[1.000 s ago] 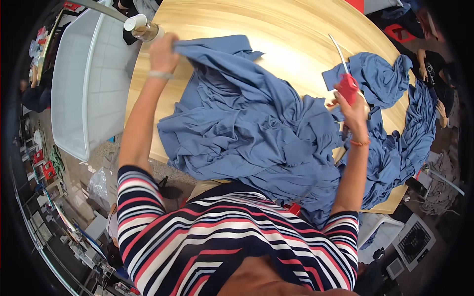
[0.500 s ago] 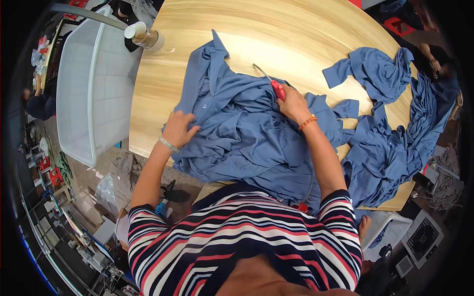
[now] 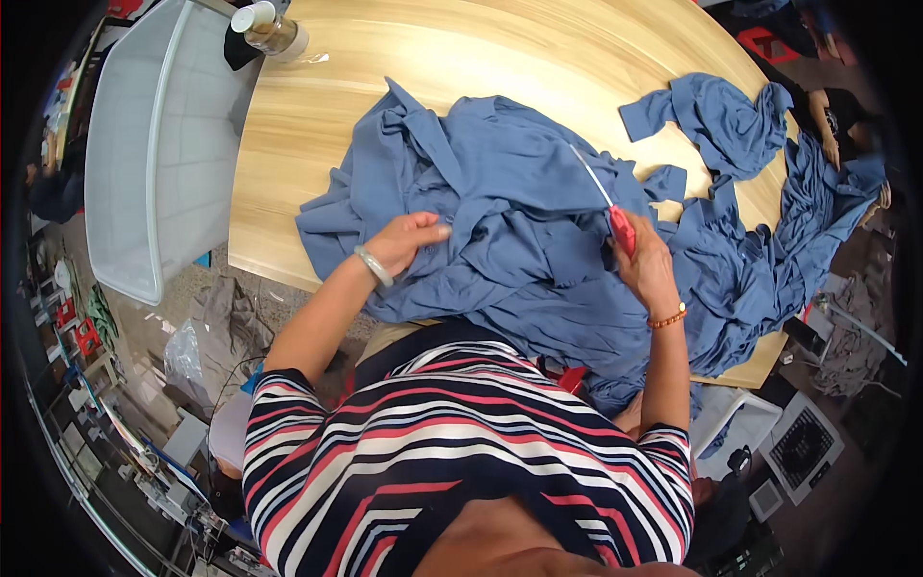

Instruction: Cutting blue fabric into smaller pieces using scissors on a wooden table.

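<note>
A crumpled blue shirt [image 3: 519, 159] is spread over the near part of the table, its collar end toward the far left and its lower folds hanging over the near edge. My left hand [image 3: 406, 242] is closed on its cloth, thumb and fingers pinching near a small button. Red-handled scissors [image 3: 623, 231] are in my right hand [image 3: 649, 269], fingers wrapped round the handle. Their slim metal blade points away and to the left, just above the shirt's right side; whether the blades are parted cannot be made out.
More blue shirts [image 3: 731, 125] lie heaped along the table's [image 3: 279, 192] right side. A lidded bottle [image 3: 274, 34] stands at the far left corner, beside a large white plastic bin [image 3: 154, 173]. Another person's arm [image 3: 825, 120] shows at the far right.
The shirt has been shifted and refolded, with more cloth spread at its far side. My left hand has moved right; my right hand has come nearer and right with the scissors.
</note>
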Available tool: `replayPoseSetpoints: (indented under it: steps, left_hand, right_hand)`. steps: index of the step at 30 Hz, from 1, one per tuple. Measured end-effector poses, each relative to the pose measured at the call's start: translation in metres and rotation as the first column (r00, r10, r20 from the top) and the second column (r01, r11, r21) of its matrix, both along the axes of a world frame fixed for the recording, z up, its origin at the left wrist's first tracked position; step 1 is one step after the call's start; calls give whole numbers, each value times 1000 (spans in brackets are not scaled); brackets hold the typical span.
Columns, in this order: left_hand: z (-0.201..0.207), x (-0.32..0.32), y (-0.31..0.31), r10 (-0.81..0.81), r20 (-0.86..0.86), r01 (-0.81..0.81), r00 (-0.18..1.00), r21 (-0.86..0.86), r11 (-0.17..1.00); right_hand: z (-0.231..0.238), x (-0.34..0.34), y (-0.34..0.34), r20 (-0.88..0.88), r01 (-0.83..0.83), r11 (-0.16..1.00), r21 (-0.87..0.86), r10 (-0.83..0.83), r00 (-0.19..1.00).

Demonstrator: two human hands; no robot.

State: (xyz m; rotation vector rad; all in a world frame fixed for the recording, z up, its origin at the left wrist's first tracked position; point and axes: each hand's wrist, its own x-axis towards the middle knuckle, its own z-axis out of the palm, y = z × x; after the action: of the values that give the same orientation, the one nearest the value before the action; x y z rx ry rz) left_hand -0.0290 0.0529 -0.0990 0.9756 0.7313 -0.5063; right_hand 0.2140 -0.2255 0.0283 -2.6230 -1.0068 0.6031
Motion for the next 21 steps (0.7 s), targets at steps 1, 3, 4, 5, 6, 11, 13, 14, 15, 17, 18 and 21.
replayPoseSetpoints:
  steps: [1,3,4,5,6,11,13,14,15,17,18,21]
  left_hand:
    - [3,6,-3,184,12,-181,983,-118,976]
    - [7,11,-6,338,-20,-333,941,-228,915]
    - [4,10,-8,331,-19,-326,943,-229,917]
    - [-2,8,-11,333,3,-326,943,-193,925]
    - [-7,7,-13,333,27,-325,942,-156,933]
    - [-19,3,-21,501,-9,-494,865,-185,849]
    - [-14,0,-21,571,2,-562,821,-176,808]
    - [-12,-1,-21,569,5,-559,822,-177,810]
    - [-6,-1,-21,554,-9,-544,832,-203,814]
    - [-5,-7,-20,539,-21,-529,842,-229,817]
    - [-7,-10,-17,442,-31,-442,897,-115,890]
    - [-2,-8,-15,270,81,-282,959,286,916]
  right_hand:
    - [5,-9,0,-81,-4,997,77,10,997]
    - [16,-29,2,-169,-9,988,151,35,985]
    - [22,-38,5,-167,-2,989,150,28,986]
    - [28,-47,10,-220,-78,991,108,100,970]
    - [32,-55,13,-272,-155,985,71,169,947]
    - [29,-91,11,-282,-414,910,-10,395,874]
    - [32,-95,11,-301,-490,872,10,470,830]
    - [33,-94,13,-298,-487,873,10,468,832]
    - [34,-92,14,-281,-459,889,9,443,852]
    - [35,-91,14,-261,-430,903,10,417,871]
    - [34,-93,14,-288,-436,900,5,418,861]
    - [27,-94,13,-285,-403,914,51,400,871]
